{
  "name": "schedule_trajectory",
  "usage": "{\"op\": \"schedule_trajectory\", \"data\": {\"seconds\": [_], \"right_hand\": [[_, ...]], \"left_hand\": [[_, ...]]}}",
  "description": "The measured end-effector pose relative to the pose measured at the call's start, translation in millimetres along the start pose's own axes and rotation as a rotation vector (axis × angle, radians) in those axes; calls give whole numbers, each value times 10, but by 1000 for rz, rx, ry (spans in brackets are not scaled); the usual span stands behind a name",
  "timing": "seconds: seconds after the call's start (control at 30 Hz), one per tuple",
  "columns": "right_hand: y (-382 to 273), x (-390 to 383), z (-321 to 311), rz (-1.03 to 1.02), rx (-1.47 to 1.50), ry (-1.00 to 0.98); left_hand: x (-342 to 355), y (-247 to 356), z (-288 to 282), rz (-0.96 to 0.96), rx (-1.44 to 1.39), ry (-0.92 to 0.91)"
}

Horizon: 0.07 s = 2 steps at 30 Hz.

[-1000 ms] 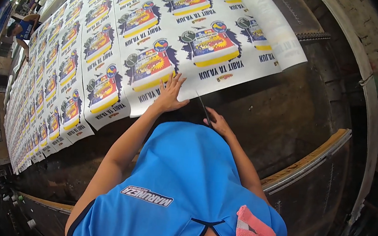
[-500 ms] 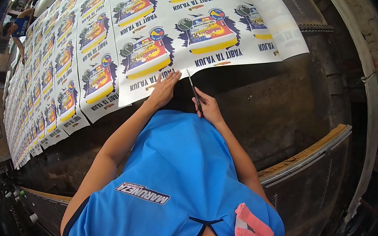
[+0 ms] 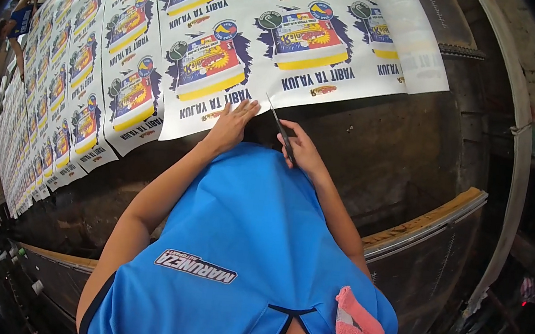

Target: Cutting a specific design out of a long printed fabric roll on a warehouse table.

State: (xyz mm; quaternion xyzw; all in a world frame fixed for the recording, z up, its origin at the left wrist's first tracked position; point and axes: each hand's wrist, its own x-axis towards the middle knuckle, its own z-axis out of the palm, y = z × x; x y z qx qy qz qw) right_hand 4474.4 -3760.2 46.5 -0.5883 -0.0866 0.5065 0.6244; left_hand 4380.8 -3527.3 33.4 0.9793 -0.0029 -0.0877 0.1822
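A wide white sheet (image 3: 272, 63) printed with repeated dark, red and yellow designs lies over the dark table. Its near edge runs in front of me. My left hand (image 3: 235, 124) rests on that edge with the fingers stretched out and the palm down. My right hand (image 3: 300, 146) is closed round the black handle of a slim knife (image 3: 282, 129). The blade points away from me, and its tip meets the sheet's near edge just right of my left fingertips. Whether the sheet is paper, plastic or cloth I cannot tell.
Several printed strips (image 3: 132, 104) lie side by side to the left. A person (image 3: 23, 21) in a blue top reaches over the far left side. A wood-and-metal rail (image 3: 428, 222) runs on my right. A pale post (image 3: 518, 148) bends along the right side.
The view has shifted a little, so the sheet sits differently in it. My left hand stays on the edge, and the knife stays in my right hand with its tip at the sheet.
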Motion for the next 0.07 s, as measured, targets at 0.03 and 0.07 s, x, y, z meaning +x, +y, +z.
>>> {"op": "schedule_trajectory", "data": {"seconds": [0.03,0.07], "right_hand": [[-37,-44,-34,28,-9,-15],[-89,-114,-54,57,-16,-29]], "left_hand": [[2,1,-19,-1,-10,-16],[0,-28,-12,2,-25,-54]]}}
